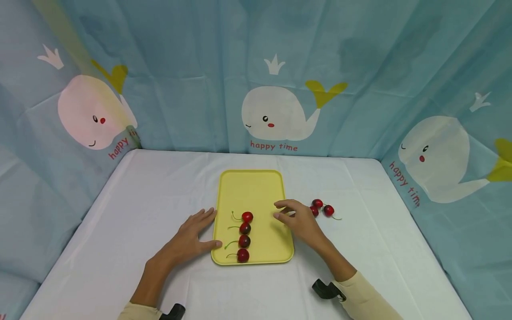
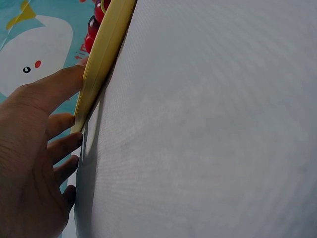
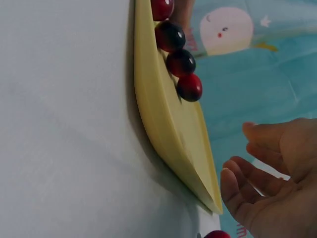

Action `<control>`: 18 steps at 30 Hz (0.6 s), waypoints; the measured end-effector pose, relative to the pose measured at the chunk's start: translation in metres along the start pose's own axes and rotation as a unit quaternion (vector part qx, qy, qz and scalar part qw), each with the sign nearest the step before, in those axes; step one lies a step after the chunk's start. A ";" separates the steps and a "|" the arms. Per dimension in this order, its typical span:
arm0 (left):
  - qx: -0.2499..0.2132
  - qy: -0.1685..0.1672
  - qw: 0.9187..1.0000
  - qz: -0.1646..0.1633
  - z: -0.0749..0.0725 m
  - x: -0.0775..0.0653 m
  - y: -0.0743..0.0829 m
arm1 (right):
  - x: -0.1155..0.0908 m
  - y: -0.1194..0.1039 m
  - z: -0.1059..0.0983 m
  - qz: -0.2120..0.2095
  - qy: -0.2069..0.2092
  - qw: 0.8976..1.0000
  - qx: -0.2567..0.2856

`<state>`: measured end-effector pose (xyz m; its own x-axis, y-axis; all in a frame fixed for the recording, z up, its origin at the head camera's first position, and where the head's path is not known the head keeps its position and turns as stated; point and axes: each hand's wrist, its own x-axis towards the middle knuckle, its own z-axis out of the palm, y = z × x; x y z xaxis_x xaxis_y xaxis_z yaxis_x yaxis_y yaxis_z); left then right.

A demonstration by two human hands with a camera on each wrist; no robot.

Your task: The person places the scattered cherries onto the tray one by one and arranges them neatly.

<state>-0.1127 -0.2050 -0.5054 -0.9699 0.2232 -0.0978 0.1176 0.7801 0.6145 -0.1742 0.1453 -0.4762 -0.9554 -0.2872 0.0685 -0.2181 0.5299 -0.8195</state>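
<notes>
Several dark red cherries (image 1: 244, 241) with green stems lie in a column on a yellow tray (image 1: 251, 189), left of its middle, their stems pointing left. My left hand (image 1: 187, 242) rests at the tray's left edge with fingers spread and the thumb over the rim. In the left wrist view, that thumb overlaps the tray's side wall (image 2: 103, 59). Over the tray's right edge hovers my right hand (image 1: 301, 223), its fingers loosely bent and thumb apart from them. Nothing shows between those fingers in the right wrist view.
Three more cherries (image 1: 329, 210) lie on the white cloth (image 1: 160, 191) just beyond my right hand, one partly hidden by it. A blue curtain (image 1: 180, 111) with printed whales surrounds the table at the back and sides. Black wrist mounts (image 1: 326, 290) sit at both sleeves.
</notes>
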 end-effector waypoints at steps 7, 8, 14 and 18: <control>0.002 0.003 1.000 0.009 -0.002 -0.001 0.002 | -0.002 0.006 -0.012 0.008 0.016 1.000 -0.016; 0.001 0.003 1.000 0.008 -0.002 -0.001 0.002 | -0.002 0.006 -0.014 0.008 0.019 1.000 -0.017; 0.001 0.002 1.000 0.004 -0.001 -0.001 0.001 | -0.003 0.012 -0.023 0.022 0.035 0.999 -0.019; 0.003 0.000 1.000 0.004 -0.001 -0.001 0.001 | -0.004 0.015 -0.030 0.015 0.046 0.998 -0.029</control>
<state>-0.1120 -0.2046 -0.5038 -0.9690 0.2293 -0.0924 0.1267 0.7817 0.6106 -0.1798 0.1784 -0.4721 -0.9754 -0.1970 0.0985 -0.1975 0.5836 -0.7877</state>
